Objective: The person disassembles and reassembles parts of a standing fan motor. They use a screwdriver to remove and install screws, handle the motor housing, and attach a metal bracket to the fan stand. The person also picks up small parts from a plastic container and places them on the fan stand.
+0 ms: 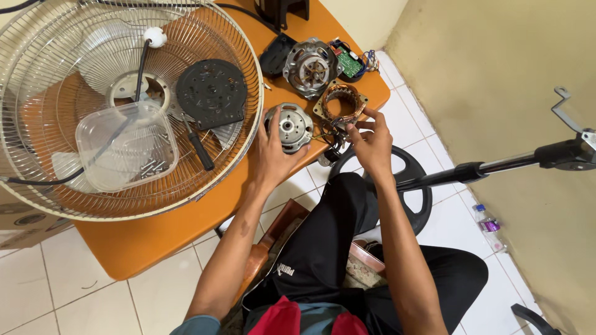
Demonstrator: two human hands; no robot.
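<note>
My left hand [273,155] is wrapped around a round silver motor housing [290,126] that sits at the near edge of the orange table [143,239]. Just right of it, my right hand [372,141] pinches thin wires that run from a copper-wound stator ring [340,102]. The stator lies flat on the table, touching my fingertips. A second motor part with copper windings [309,66] sits behind it.
A large wire fan guard [124,105] covers the table's left, holding a clear plastic tub of screws [127,144], a black disc [211,93] and a screwdriver [200,149]. A green circuit board [351,62] lies at the back. A fan stand pole [496,166] crosses the right; a bottle [489,226] stands on the tiled floor.
</note>
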